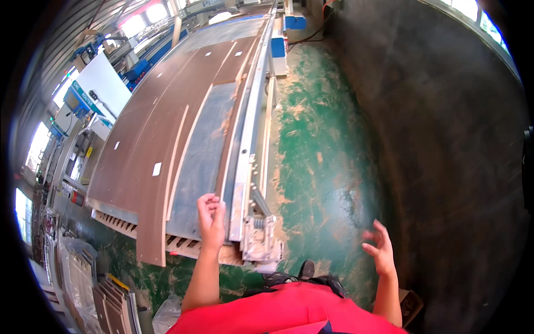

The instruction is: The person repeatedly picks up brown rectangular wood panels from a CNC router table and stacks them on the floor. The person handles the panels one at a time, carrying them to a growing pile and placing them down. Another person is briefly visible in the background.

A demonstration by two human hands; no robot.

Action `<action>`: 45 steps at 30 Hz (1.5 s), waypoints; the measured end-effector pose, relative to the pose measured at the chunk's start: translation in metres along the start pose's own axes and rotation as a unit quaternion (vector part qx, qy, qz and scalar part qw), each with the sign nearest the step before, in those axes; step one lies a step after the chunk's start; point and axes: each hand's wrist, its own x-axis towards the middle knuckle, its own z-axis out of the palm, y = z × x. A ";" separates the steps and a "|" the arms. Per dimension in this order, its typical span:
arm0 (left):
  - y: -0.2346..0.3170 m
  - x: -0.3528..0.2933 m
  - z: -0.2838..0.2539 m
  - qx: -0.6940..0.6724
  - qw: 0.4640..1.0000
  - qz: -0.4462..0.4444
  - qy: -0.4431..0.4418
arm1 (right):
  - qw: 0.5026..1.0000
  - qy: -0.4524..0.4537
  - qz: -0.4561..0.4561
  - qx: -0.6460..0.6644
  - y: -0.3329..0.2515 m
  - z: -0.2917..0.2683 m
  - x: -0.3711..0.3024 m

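My left hand [211, 220] is at the near right corner of a long machine bed, its fingers curled and closed at the near end of a narrow brown board strip [227, 161]. The strip runs away along the bed's right side, beside a metal rail [247, 150]. Over the green floor to the right, my right hand [380, 247] is raised with its fingers apart, holding nothing and slightly blurred. Large brown panels [133, 139] with small white labels lie on the bed to the left. One cut board [151, 239] juts past the bed's near edge.
Bare grey bed surface [200, 150] shows between the panels and the strip. A metal bracket with a spring [260, 236] stands at the near right corner. Sawdust and scraps litter the green floor [317, 139]. A dark wall [445, 156] rises at right; stacked boards [114, 303] stand lower left.
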 end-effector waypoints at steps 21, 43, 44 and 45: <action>-0.057 0.241 0.220 -0.027 0.994 -0.108 -0.006 | 0.988 -0.063 0.055 -0.131 -0.085 -0.105 0.381; -0.110 0.625 0.332 -0.034 0.933 -0.181 0.309 | 0.952 -0.254 -0.113 -0.128 -0.328 0.012 1.041; -0.113 0.640 0.331 -0.027 0.925 -0.188 0.330 | 0.943 -0.270 -0.122 -0.149 -0.363 0.041 1.062; -0.117 0.653 0.329 -0.021 0.917 -0.193 0.348 | 0.933 -0.293 -0.153 -0.143 -0.381 0.064 1.094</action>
